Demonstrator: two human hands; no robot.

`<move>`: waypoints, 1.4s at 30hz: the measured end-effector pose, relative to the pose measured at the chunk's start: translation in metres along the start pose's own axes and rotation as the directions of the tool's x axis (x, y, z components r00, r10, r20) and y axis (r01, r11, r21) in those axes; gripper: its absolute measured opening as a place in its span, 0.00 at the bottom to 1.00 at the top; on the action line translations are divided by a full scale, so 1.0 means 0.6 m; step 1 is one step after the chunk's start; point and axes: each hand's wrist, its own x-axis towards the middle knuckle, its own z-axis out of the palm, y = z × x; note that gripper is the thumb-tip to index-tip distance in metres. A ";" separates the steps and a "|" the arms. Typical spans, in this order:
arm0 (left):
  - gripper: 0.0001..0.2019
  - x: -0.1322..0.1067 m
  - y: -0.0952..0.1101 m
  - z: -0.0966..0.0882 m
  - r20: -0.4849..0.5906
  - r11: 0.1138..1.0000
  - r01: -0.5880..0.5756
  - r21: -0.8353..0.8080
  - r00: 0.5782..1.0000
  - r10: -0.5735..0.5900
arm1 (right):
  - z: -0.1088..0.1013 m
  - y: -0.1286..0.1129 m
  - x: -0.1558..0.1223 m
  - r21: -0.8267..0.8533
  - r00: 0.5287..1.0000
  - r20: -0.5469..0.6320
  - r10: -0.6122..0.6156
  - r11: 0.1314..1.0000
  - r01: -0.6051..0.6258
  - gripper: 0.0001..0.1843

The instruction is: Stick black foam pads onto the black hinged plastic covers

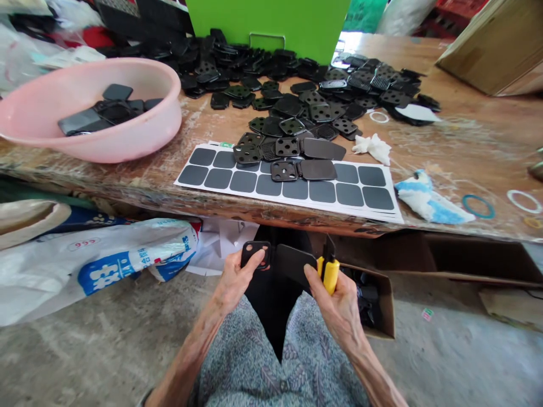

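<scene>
Below the table edge, over my lap, my left hand (pixel 237 277) pinches the perforated end of a black hinged plastic piece (pixel 280 261). My right hand (pixel 335 297) is closed round a yellow-handled cutter (pixel 330 270) and touches the piece's flat end. On the wooden table (pixel 445 152) lies a white sheet of dark grey square pads (pixel 297 189), with a few black pieces (pixel 292 161) resting on it. A large heap of black plastic pieces (pixel 297 79) covers the table behind it.
A pink basin (pixel 89 107) with a few black pieces stands at the left. A green box (pixel 271 22) is at the back, a cardboard box (pixel 496 45) at the right. White and blue rags (pixel 428 200) and rubber rings (pixel 477 206) lie right. Plastic bags (pixel 106 265) and an open carton (pixel 377 299) sit on the floor.
</scene>
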 end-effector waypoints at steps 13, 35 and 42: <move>0.13 -0.005 0.008 0.008 0.092 0.953 0.156 -0.260 0.986 -0.137 | -0.002 0.029 0.011 0.395 0.966 0.146 0.215 0.882 -0.256 0.22; 0.17 0.017 -0.031 0.038 0.008 0.990 0.109 -0.086 0.994 -0.109 | -0.022 0.061 -0.003 0.287 0.967 0.094 0.235 0.924 -0.253 0.22; 0.18 0.014 -0.010 0.036 0.084 0.931 0.211 -0.299 0.977 -0.195 | -0.018 0.061 0.005 0.552 0.945 0.172 0.278 0.768 -0.326 0.22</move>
